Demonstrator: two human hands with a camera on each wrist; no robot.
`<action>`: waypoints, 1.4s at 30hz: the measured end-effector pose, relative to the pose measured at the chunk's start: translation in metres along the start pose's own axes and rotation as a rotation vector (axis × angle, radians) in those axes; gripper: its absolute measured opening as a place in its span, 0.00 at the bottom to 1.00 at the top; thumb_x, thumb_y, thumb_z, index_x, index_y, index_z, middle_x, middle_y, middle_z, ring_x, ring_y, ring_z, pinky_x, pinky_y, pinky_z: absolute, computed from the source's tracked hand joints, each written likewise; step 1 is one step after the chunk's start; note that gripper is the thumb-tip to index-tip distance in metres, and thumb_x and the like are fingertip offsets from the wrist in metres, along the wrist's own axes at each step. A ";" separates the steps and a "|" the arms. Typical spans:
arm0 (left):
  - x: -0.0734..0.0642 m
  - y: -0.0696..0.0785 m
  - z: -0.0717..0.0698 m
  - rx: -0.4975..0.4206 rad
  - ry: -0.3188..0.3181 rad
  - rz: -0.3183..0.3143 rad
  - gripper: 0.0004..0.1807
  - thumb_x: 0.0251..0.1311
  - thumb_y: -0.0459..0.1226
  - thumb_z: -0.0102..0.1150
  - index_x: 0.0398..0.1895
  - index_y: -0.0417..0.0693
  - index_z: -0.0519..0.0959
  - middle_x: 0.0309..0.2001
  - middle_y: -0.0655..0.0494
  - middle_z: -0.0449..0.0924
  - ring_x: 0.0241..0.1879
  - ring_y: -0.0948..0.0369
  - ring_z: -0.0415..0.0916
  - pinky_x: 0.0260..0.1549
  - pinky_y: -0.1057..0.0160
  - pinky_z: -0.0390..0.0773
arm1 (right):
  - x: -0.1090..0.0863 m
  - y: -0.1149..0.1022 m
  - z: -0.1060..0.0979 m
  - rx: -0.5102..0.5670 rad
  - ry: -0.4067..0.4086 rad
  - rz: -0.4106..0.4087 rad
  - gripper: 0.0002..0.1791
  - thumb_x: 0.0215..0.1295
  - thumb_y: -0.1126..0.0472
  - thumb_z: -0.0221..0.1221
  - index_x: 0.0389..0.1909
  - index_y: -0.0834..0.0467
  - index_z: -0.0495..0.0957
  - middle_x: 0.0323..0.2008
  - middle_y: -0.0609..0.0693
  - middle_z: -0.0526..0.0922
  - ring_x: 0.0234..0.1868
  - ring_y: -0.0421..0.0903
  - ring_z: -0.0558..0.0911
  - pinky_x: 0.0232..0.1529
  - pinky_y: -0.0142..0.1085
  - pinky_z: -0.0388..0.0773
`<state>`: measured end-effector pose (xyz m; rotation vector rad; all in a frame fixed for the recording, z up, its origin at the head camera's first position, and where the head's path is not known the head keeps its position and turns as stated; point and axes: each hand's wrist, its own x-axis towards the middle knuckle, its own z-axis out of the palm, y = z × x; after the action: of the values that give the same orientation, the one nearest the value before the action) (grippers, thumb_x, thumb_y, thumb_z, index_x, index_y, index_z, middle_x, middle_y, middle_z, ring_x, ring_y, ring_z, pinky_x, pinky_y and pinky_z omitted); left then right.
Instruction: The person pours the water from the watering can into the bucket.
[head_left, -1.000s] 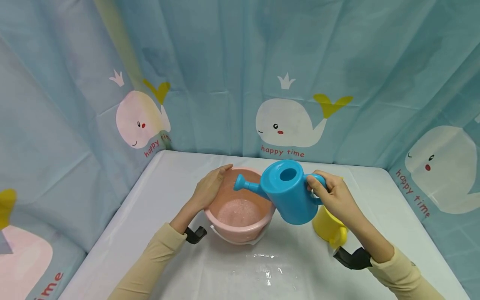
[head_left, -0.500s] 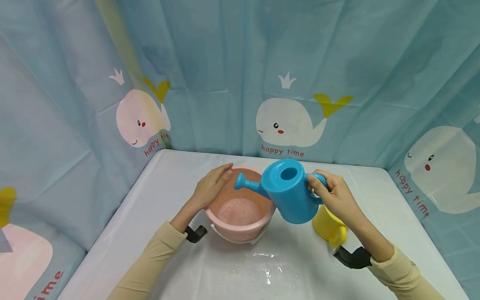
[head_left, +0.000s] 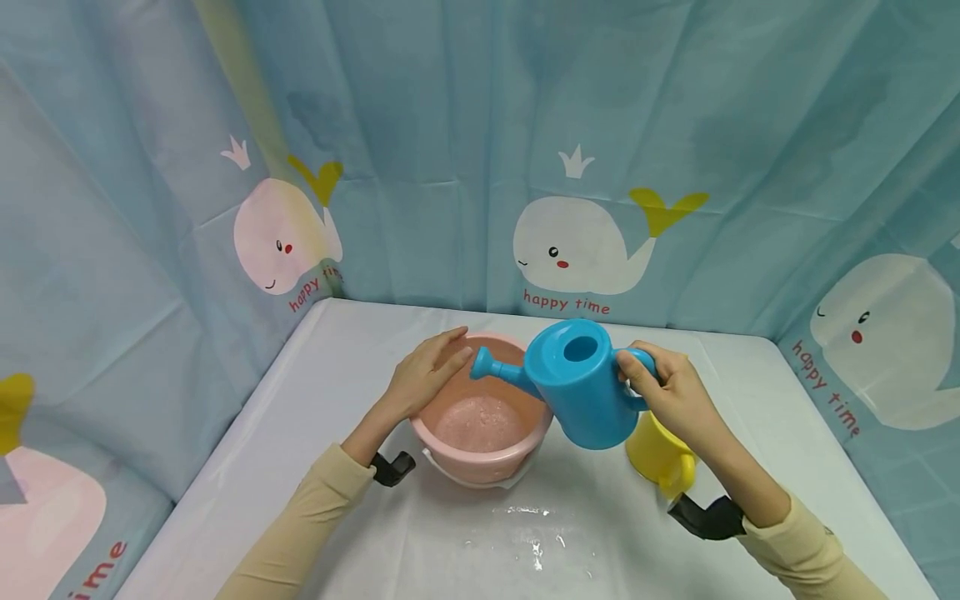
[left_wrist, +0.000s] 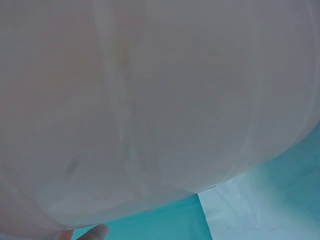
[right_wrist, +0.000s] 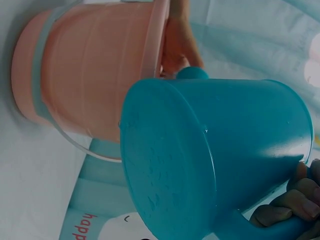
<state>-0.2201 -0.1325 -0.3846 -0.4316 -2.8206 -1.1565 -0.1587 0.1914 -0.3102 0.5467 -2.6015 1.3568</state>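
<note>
My right hand (head_left: 667,392) grips the handle of a blue watering can (head_left: 581,383), held up and tilted to the left. Its spout with the round rose reaches over the pink bucket (head_left: 483,457). Water drops cling to the can's base in the right wrist view. Across the bucket's left rim rests my left hand (head_left: 426,375), fingers fairly straight and the thumb spread over the inside. A bubbly, wet-looking bottom shows inside the bucket. The bucket's pale wall (left_wrist: 160,100) fills most of the left wrist view, with fingertips (left_wrist: 95,232) at the lower edge.
A yellow mug (head_left: 660,454) stands on the white table (head_left: 360,350) behind and below my right hand, partly hidden by it and the can. Spilled water (head_left: 536,550) glistens in front of the bucket. A blue whale-print curtain (head_left: 420,150) encloses the table's back and sides.
My left thumb has spread away from the fingers, further over the bucket's inside. The watering can, right hand and bucket stay nearly where they were.
</note>
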 end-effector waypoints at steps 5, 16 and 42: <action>0.000 0.000 0.000 0.009 0.005 -0.001 0.33 0.62 0.64 0.37 0.68 0.63 0.61 0.66 0.56 0.64 0.66 0.52 0.59 0.58 0.40 0.62 | 0.000 0.000 0.000 0.004 -0.005 -0.006 0.14 0.71 0.58 0.48 0.28 0.62 0.72 0.24 0.53 0.74 0.33 0.49 0.77 0.38 0.56 0.78; -0.002 0.000 0.000 0.004 -0.001 0.026 0.34 0.62 0.63 0.39 0.69 0.65 0.59 0.65 0.58 0.64 0.66 0.53 0.59 0.58 0.39 0.62 | 0.001 0.004 0.000 0.005 -0.010 -0.016 0.14 0.71 0.56 0.48 0.27 0.60 0.71 0.23 0.54 0.73 0.31 0.50 0.78 0.35 0.53 0.80; -0.002 0.001 -0.001 0.007 -0.010 0.017 0.34 0.61 0.64 0.40 0.69 0.65 0.59 0.66 0.58 0.63 0.66 0.53 0.58 0.58 0.39 0.61 | 0.001 0.002 0.001 -0.003 -0.011 -0.014 0.15 0.70 0.57 0.49 0.25 0.61 0.70 0.22 0.54 0.72 0.30 0.49 0.77 0.35 0.52 0.81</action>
<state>-0.2183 -0.1331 -0.3836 -0.4613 -2.8226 -1.1446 -0.1607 0.1918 -0.3119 0.5728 -2.6025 1.3490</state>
